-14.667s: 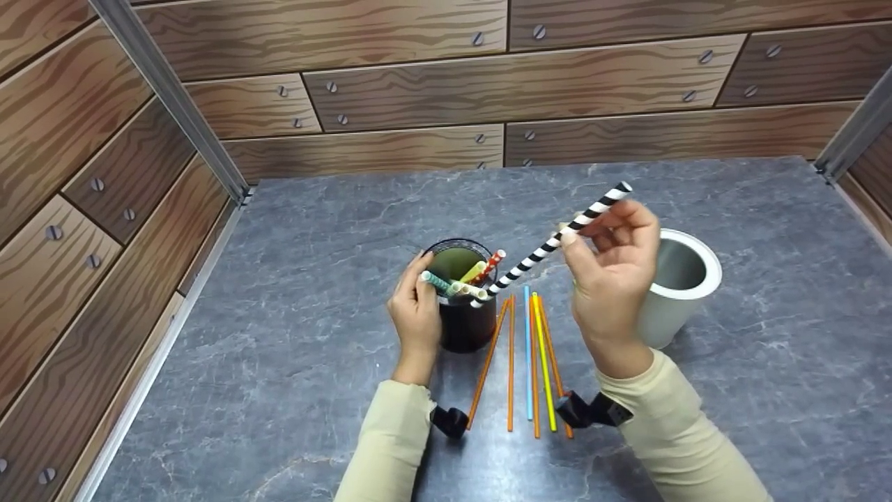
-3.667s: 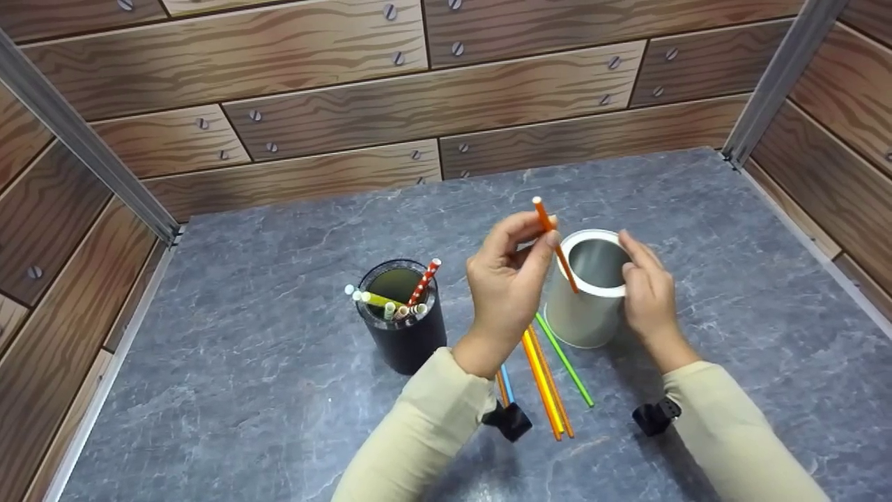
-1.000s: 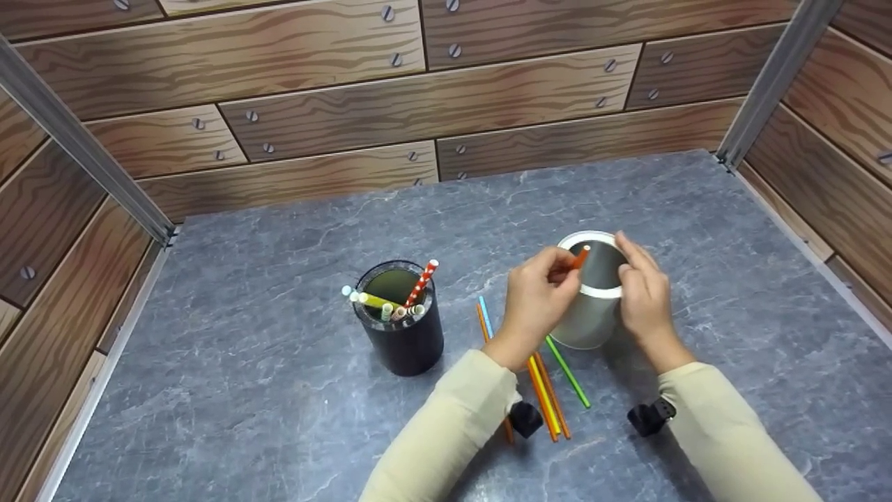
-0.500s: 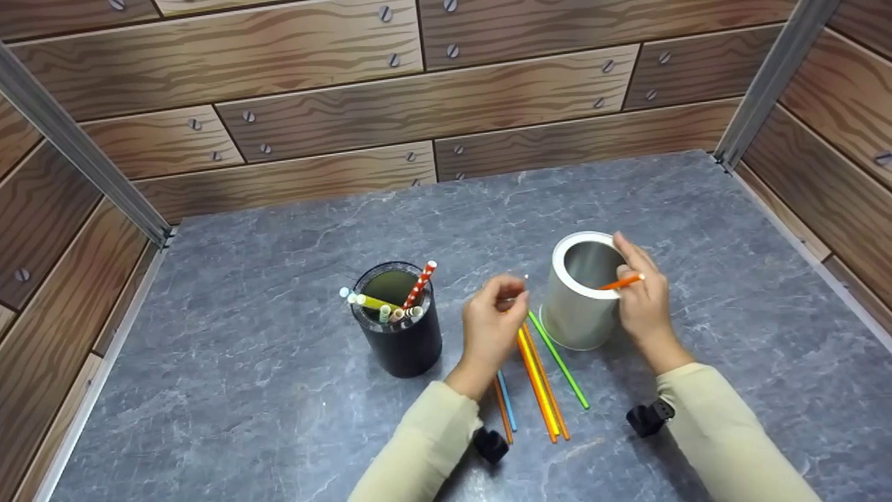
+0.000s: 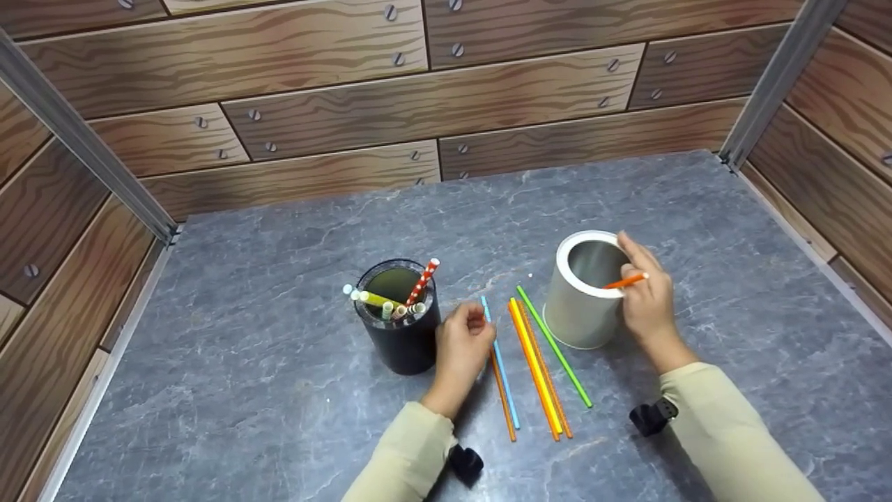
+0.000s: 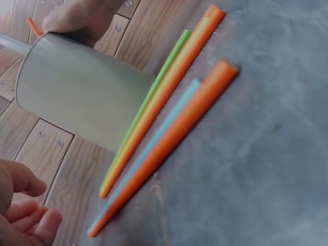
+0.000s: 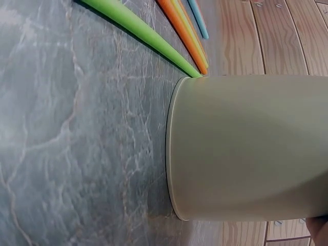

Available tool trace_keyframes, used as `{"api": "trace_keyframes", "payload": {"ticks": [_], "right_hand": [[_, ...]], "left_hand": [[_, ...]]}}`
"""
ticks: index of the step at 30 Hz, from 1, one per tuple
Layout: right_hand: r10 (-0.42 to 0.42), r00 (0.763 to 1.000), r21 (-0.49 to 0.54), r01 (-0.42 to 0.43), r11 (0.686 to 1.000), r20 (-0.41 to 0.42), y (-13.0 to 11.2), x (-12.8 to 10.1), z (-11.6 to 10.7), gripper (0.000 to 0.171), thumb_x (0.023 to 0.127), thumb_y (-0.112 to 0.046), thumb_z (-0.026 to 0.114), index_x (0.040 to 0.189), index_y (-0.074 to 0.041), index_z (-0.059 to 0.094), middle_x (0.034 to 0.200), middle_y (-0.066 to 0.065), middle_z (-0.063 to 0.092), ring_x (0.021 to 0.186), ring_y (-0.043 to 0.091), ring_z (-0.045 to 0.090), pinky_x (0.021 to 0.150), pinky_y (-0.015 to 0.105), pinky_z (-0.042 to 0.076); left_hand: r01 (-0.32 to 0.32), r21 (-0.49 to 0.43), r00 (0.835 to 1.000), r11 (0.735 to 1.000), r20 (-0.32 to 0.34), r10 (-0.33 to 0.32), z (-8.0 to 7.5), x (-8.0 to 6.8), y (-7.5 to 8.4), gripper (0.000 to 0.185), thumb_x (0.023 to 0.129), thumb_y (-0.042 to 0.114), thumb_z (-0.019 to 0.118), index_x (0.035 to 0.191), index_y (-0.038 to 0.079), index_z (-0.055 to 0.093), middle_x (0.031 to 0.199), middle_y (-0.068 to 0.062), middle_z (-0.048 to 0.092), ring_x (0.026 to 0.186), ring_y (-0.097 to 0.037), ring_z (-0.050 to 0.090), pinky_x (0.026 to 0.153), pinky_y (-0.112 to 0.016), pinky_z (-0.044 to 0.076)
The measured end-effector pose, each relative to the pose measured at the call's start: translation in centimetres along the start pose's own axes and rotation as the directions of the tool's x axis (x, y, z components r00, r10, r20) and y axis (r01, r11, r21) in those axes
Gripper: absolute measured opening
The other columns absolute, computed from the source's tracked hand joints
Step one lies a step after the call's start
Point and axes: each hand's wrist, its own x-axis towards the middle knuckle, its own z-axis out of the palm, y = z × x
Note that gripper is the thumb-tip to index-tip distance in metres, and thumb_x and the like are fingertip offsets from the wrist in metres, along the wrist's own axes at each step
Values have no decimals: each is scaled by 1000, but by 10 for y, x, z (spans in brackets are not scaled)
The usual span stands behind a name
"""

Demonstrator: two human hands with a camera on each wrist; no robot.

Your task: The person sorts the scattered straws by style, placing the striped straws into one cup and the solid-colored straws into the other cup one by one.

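Now I'm seeing my right hand (image 5: 644, 296) gripping the cup (image 5: 582, 293).
Its fingers are pinching an orange straw (image 5: 624, 282); my left hand (image 5: 461, 345), loosely curled and holding nothing, is hovering at nine o'clock of the loose straws (image 5: 536, 366).

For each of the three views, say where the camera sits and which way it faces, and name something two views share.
Head: worn high, looking forward and down at the grey table; shows both sleeves, left hand and right hand.
Left wrist: low by the tabletop, facing the loose straws; left fingertips show.
Right wrist: low, close on the silver cup; barely a fingertip at the corner.
Shared: the silver cup and green straw appear in all three.
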Motion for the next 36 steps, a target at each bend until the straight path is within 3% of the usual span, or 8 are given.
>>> {"api": "trace_keyframes", "payload": {"ticks": [9,18,22,26,36], "right_hand": [[-6,1000,-4,6,1000,0,1,-1,2,38,86,6,42,121,14,52,119,32,55,111,-13,43,100,9,31],[33,999,30,-33,999,-6,-2,-2,4,39,84,7,40,121,13,53,119,32,54,111,-11,45,100,10,32],[20,1000,26,-20,999,-1,-4,-2,4,38,85,6,41,121,14,52,120,33,54,112,-11,44,100,11,32],[8,1000,22,-8,1000,-5,-3,-2,3,38,85,6,42,120,15,52,120,34,53,111,-11,44,100,11,32],[45,999,23,-44,999,-16,-4,0,2,39,84,8,41,121,11,54,119,31,55,110,-12,46,98,9,33]], "left_hand": [[85,121,995,989,33,-89,4,-3,-12,20,68,1,63,88,0,66,82,-10,68,71,-13,65,63,-19,52],[78,216,996,973,26,-85,12,0,-13,17,65,-2,60,82,2,65,73,-4,65,65,-12,59,58,-20,48],[71,302,995,951,45,-89,15,4,-11,11,64,-2,60,74,4,62,66,-3,60,59,-16,52,52,-23,43],[96,325,989,941,76,-127,18,8,-8,9,63,-2,61,66,6,58,60,-2,54,54,-17,45,46,-23,38],[161,335,975,929,95,-203,26,13,-4,33,61,-1,61,53,16,34,51,4,30,50,-17,29,43,-24,22]]}}
